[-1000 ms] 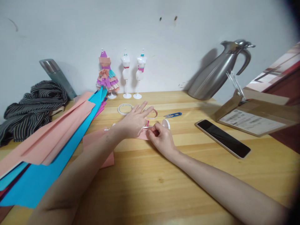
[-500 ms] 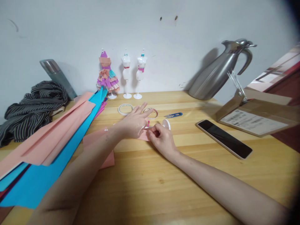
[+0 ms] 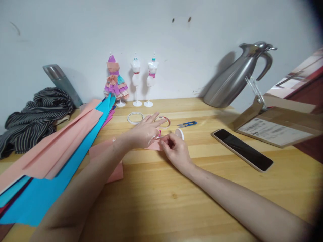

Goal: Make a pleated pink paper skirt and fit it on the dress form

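My left hand (image 3: pixel 145 131) reaches across the middle of the table, palm down, with its fingers stretched out and spread. Under and beside it lies a small piece of pink crepe paper (image 3: pixel 154 145). My right hand (image 3: pixel 176 149) is closed in a pinch at the right end of that piece; what its fingertips grip is too small to make out. A white round base (image 3: pixel 179 133) stands on edge just behind the right hand, and a bit of magenta (image 3: pixel 159 133) shows between the hands. Whatever joins these is hidden by my hands.
Behind are tape rolls (image 3: pixel 135 118) and blue thread snips (image 3: pixel 188 124). Three mini dress forms (image 3: pixel 136 80) stand by the wall, one in a paper dress. Crepe sheets (image 3: pixel 63 141) lie left; a phone (image 3: pixel 242 149), cardboard box (image 3: pixel 275 126) and steel jug (image 3: pixel 234 74) are right.
Both hands keep nearly the same pose. My right hand has shifted very slightly to the right, and the left fingers have moved a little. Nothing else differs.
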`<state>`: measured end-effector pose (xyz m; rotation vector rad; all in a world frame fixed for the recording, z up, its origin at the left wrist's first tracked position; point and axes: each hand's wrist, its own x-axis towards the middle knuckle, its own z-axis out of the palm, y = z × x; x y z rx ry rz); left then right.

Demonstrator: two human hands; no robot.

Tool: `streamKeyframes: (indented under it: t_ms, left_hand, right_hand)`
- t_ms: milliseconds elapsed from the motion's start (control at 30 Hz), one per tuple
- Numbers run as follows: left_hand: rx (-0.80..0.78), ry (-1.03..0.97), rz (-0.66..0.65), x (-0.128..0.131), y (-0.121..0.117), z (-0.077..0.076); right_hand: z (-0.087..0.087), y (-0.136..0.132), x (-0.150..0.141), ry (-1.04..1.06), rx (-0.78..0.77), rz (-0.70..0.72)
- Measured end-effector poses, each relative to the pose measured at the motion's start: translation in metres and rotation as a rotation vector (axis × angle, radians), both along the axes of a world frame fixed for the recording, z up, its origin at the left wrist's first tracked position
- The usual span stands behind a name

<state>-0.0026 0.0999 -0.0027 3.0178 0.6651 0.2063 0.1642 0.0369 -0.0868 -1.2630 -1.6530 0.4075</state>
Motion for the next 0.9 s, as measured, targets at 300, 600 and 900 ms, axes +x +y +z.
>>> streamKeyframes:
  t_ms: [300, 600, 900]
  left_hand:
    - [-0.043, 0.012, 0.03, -0.0027, 0.0039, -0.0013]
    - [-0.049, 0.017, 0.024, -0.0019, 0.0005, 0.0047]
    - [-0.068, 0.028, 0.027, -0.0014, 0.0021, 0.0038]
  right_hand:
    - [-0.0015, 0.0026, 0.0025, 0.024, 0.002, 0.029]
    - [0.005, 0.0026, 0.0017, 0.068, -0.005, 0.054]
    - [0.006, 0.0037, -0.001, 0.111, -0.083, 0.075]
